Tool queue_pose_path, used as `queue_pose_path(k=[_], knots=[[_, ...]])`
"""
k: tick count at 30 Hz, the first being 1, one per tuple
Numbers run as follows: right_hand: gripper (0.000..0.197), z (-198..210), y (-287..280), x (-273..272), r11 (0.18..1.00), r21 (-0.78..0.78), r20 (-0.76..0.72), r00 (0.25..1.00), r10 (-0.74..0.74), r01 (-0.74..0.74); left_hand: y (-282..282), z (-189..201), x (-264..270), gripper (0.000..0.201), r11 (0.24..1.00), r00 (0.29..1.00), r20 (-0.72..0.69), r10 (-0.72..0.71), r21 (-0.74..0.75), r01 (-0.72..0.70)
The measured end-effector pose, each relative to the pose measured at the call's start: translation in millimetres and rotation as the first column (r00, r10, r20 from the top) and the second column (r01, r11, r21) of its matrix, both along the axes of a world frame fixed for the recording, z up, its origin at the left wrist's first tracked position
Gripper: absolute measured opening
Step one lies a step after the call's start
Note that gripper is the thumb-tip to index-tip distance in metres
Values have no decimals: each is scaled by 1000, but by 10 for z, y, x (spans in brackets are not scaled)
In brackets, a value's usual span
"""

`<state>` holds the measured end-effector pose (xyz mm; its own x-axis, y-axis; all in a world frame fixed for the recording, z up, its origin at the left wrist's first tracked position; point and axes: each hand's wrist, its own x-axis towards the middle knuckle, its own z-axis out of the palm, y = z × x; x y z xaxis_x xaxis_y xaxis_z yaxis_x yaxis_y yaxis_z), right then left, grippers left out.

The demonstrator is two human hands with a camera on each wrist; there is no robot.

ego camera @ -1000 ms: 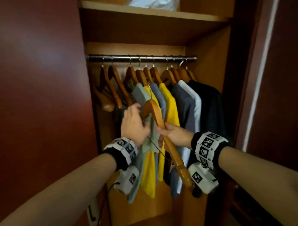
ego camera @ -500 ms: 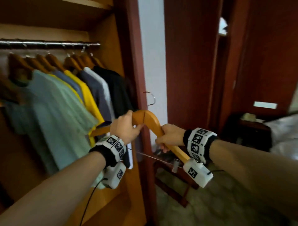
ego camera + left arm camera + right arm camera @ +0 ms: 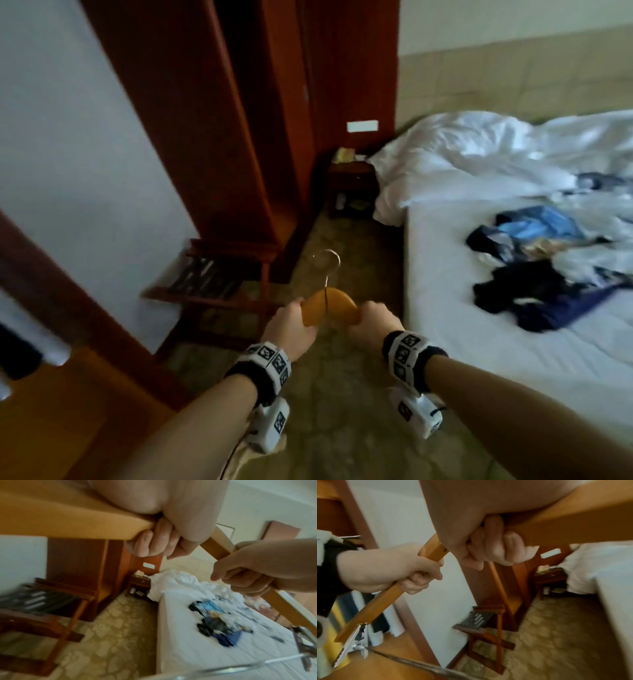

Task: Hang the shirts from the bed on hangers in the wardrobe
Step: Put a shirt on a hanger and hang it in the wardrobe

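Observation:
An empty wooden hanger (image 3: 329, 306) with a metal hook (image 3: 327, 262) is held out in front of me over the floor. My left hand (image 3: 291, 329) grips its left arm and my right hand (image 3: 371, 318) grips its right arm. Both wrist views show the fingers curled round the hanger (image 3: 217, 543) (image 3: 573, 530). Dark and blue shirts (image 3: 534, 267) lie crumpled on the white bed (image 3: 479, 359) to my right, apart from both hands. A metal clip (image 3: 353, 650) hangs from the hanger's left end.
A wooden luggage rack (image 3: 212, 277) stands against the white wall at left. The reddish wardrobe side (image 3: 212, 120) rises behind it. A dark bedside table (image 3: 351, 188) sits by the bed's head, next to a bunched white duvet (image 3: 479, 154). Patterned floor (image 3: 342, 411) lies below my arms.
I have turned right, away from the wardrobe rail with its hung shirts, toward the bed. The hanger has come along in both hands and now sits lower.

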<state>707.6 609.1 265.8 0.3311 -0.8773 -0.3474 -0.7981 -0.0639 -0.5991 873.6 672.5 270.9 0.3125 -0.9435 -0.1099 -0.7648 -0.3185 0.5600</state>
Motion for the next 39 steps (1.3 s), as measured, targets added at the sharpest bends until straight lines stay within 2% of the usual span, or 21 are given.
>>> queue_pose_path(k=[3, 5, 7, 12, 17, 23, 29, 34, 39], knots=[[17, -371, -14, -880, 988, 80, -37, 991, -131, 134, -321, -421, -765, 12, 985, 987, -63, -150, 76, 155], [14, -516, -13, -1386, 971, 117, -54, 977, -204, 210, -548, -640, -1214, 11, 963, 967, -80, -242, 98, 249], [19, -609, -27, -1846, 950, 139, -77, 959, -273, 281, -762, -814, -1648, 9, 933, 939, -79, -336, 106, 343], [20, -727, -69, -2799, 855, 149, -132, 866, -481, 497, -1183, -951, -2712, 15, 808, 818, -101, -566, 128, 575], [20, -861, -380, -3604, 732, 128, -158, 743, -651, 669, -1792, -1071, -3624, 16, 677, 688, -132, -714, 123, 726], [21, -850, -1264, -4251, 655, 143, -175, 670, -721, 742, -2802, -1094, -4330, 16, 589, 598, -136, -790, 107, 801], [20, -912, -2272, -4666, 618, 150, -156, 636, -756, 772, -3951, -1083, -4802, 18, 540, 551, -98, -829, 121, 833], [22, -1100, -2795, -5165, 566, 205, -150, 597, -789, 799, -4520, -1201, -5317, 17, 473, 498, -112, -860, 193, 860], [23, -1404, -3293, -5910, 562, 252, -143, 605, -783, 788, -5064, -1468, -6046, 15, 420, 457, -110, -883, 251, 872]])
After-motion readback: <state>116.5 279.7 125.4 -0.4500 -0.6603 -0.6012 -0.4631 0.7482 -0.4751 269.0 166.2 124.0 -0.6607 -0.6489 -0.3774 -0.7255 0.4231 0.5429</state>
